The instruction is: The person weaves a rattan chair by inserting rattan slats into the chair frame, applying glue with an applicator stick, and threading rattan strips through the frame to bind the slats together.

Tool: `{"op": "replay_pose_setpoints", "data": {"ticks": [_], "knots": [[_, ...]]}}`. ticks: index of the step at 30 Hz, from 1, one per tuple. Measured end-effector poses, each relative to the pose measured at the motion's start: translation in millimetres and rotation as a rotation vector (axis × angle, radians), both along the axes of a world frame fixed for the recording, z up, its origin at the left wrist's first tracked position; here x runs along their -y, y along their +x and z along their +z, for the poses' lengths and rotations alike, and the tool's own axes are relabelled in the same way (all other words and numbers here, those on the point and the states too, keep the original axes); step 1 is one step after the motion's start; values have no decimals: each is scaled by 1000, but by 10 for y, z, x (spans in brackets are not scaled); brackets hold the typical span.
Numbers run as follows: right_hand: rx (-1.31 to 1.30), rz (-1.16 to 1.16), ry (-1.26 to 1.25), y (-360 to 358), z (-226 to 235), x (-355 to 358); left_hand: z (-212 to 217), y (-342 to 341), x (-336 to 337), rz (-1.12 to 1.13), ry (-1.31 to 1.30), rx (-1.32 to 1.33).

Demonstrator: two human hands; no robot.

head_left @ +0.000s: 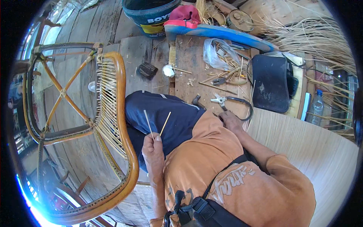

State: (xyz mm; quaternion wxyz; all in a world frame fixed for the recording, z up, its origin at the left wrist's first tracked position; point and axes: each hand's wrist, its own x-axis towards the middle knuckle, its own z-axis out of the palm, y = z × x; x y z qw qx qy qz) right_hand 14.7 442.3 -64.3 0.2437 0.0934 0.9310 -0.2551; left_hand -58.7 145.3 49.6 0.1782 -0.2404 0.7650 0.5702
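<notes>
My left hand (pixel 153 148) is closed in a pinch around two thin rattan strips (pixel 165 124), which spread upward in a V above my dark trousers. My right hand (pixel 231 122) is at the wooden work surface, its fingers curled at the handle of pruning shears (pixel 219 100) with a metal head and a curved black grip; part of its fingers is hidden. On the left stands a rattan chair frame (pixel 121 81). Its thick glossy rail carries a row of pale thin strips (pixel 107 109), and crossed poles (pixel 63 92) are bound at their middle.
Pliers (pixel 219 81), a plastic bag (pixel 216 53) and loose rattan pieces lie on the wooden board (pixel 187 49). A dark block (pixel 146 70) sits on the plank floor. Behind are a blue bucket (pixel 151 17) and red cap (pixel 184 16); rattan bundles (pixel 314 38) and a bottle (pixel 317 106) are at right.
</notes>
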Motion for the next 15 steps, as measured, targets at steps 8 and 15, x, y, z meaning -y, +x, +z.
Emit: {"op": "replay_pose_setpoints", "data": {"ticks": [8, 15], "knots": [[-193, -42, 136, -126, 115, -95, 21, -37, -44, -90, -60, -75], [-303, -114, 273, -110, 210, -175, 60, -115, -22, -194, -221, -155]]}}
